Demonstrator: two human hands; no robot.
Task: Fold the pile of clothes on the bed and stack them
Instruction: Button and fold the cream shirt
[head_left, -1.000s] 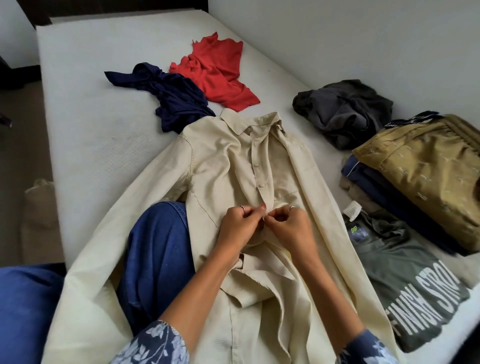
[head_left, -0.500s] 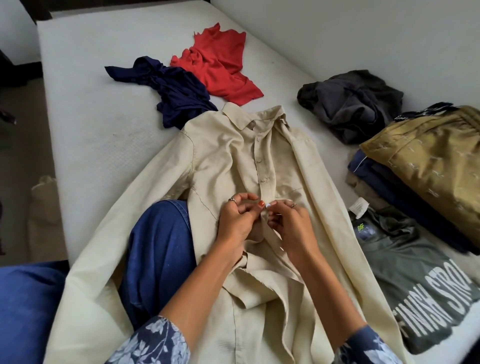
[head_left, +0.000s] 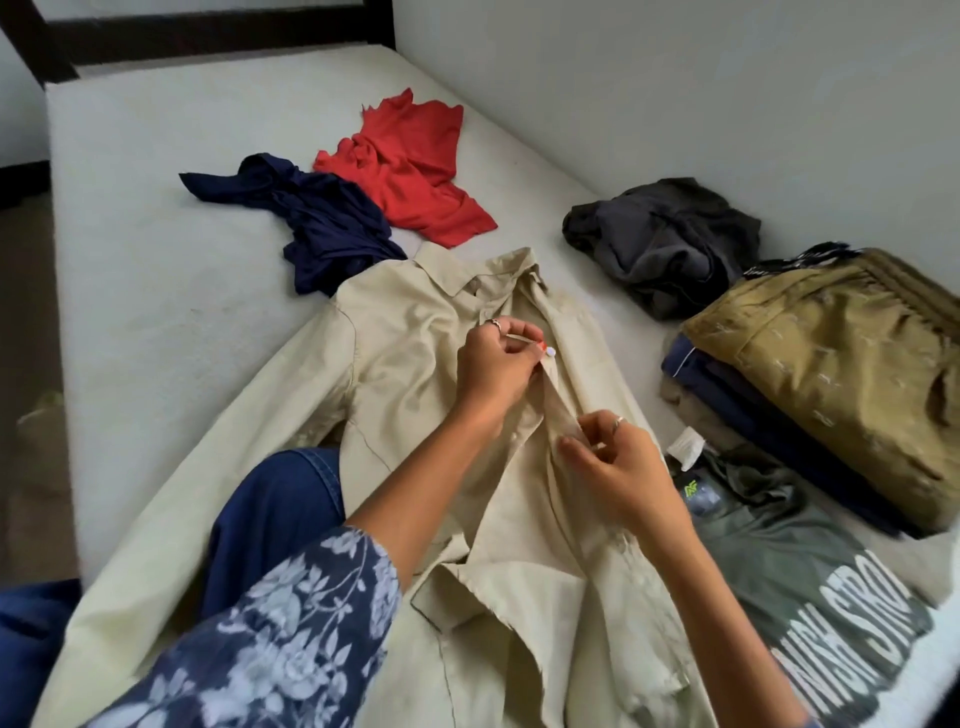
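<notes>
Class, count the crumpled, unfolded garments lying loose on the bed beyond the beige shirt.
3: navy garment and red garment beyond the collar, dark grey garment by the wall.

Single head view, close, angled forward-down along bed (head_left: 156, 270); edges probably wide-angle warped.

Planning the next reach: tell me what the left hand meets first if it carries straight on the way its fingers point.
The left hand points up and right along the beige shirt; past its far edge, probably the dark grey garment, though depth is unclear.
</notes>
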